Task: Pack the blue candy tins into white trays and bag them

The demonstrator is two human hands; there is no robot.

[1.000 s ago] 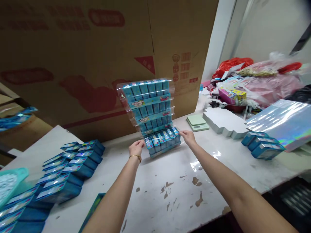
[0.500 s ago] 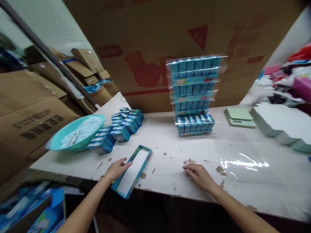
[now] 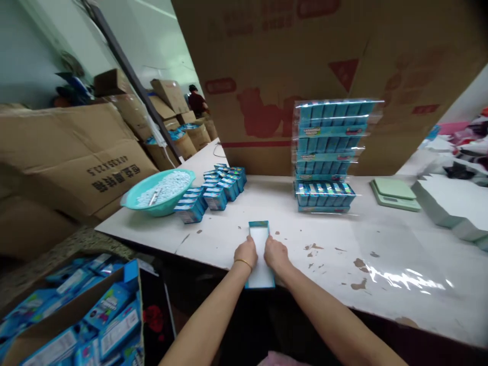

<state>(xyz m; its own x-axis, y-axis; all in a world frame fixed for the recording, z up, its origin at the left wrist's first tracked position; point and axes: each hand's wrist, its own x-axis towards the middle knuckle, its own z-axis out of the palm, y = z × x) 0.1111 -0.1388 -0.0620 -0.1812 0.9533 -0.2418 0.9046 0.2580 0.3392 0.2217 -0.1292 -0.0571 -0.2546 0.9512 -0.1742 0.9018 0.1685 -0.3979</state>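
A shallow blue open tray box [image 3: 260, 274] with a white inside lies at the front edge of the table, its near end reaching over the edge. My left hand [image 3: 246, 252] grips its left wall, a thin bracelet on the wrist. On the opposite wall my right hand [image 3: 277, 254] is closed, thumb along the rim. Beyond, small blue boxes [image 3: 217, 197] stand in rows at the left. Filled blue display trays [image 3: 326, 195] in clear wrap are stacked at the back.
A turquoise basin [image 3: 162, 206] of small white pieces stands at the table's left. To the right are a green scale [image 3: 395, 193], a stack of white sheets [image 3: 446, 203] and clear film [image 3: 404, 277]. A carton of blue packs [image 3: 110, 305] sits low left. Another person [image 3: 197, 101] is far behind.
The tray box has been turned straight and moved right, in front of me. My right hand has come left and taken hold of its right wall. The view has swung left.
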